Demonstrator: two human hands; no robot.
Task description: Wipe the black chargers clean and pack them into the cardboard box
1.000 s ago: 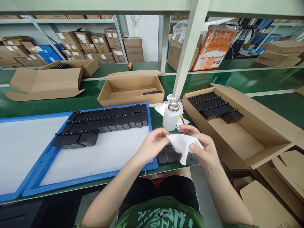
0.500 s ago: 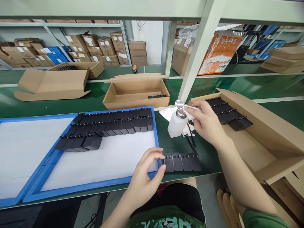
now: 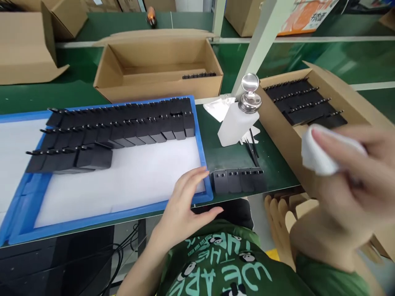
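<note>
Three rows of black blocks (image 3: 132, 127) sit in a blue tray (image 3: 148, 176), the left hand (image 3: 180, 209) spread wide at its front right corner. Four more blocks (image 3: 233, 181) line up beside the tray; far right, the blurred right hand (image 3: 354, 185) clutches a white cloth (image 3: 322, 150).

Through the head camera I read most on the green shirt (image 3: 224, 271), where pale lettering stands upside down to me. Turned round, the big capitals give "WE ARE", then "THE"; the next big word bends into the folds, and I can't be sure of its letters. A line of small print (image 3: 196, 248) beside them seems to end "LATE THAN NEVER", its start too fine for me. On the orange and white box (image 3: 300, 18), cropped by my top edge, I get the dark characters "牛肉面", beef noodles. A white label (image 3: 98, 2) on a carton behind is too small to read.
</note>
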